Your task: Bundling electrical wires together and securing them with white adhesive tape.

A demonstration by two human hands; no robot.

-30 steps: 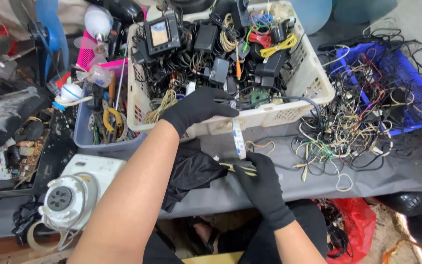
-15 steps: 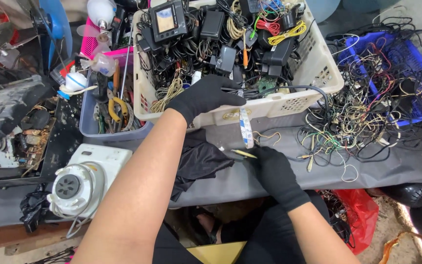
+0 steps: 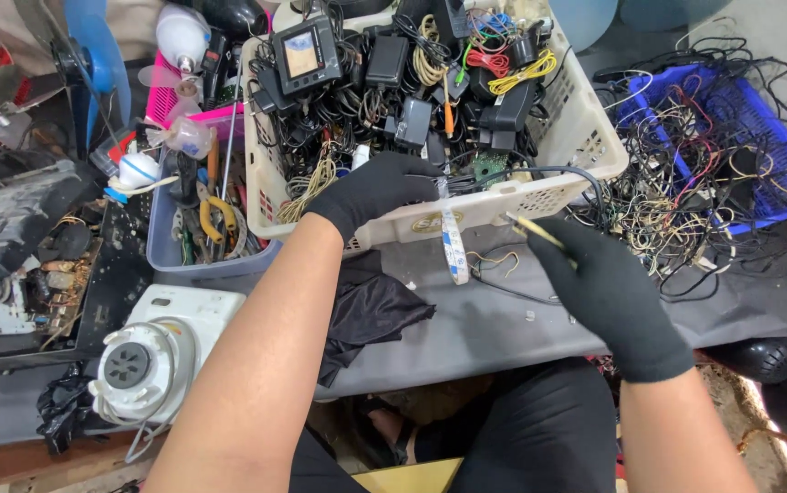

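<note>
Black-gloved left hand (image 3: 377,189) pinches the top of a flat white ribbon cable with blue ends (image 3: 453,239), which hangs over the near rim of the cream plastic basket of black adapters and wires (image 3: 585,146). Black-gloved right hand (image 3: 605,290), just right, pinches a thin yellowish stick-like tool (image 3: 537,230). Blue crate of tangled wires (image 3: 758,146) sits far right; white round-faced appliance (image 3: 151,361) near left.

1. Right hand in the black glove (image 3: 610,297) came up off the grey desk (image 3: 494,319); a second ago it was lower and nearer the body, now it's beside the cream plastic basket (image 3: 585,155).
2. The thin yellow-tipped tool (image 3: 536,229) in its fingers went up with it.
3. Left gloved hand (image 3: 377,187) hasn't left the basket rim, but the white flat ribbon cable (image 3: 453,245) now hangs clear of the right hand.
</note>
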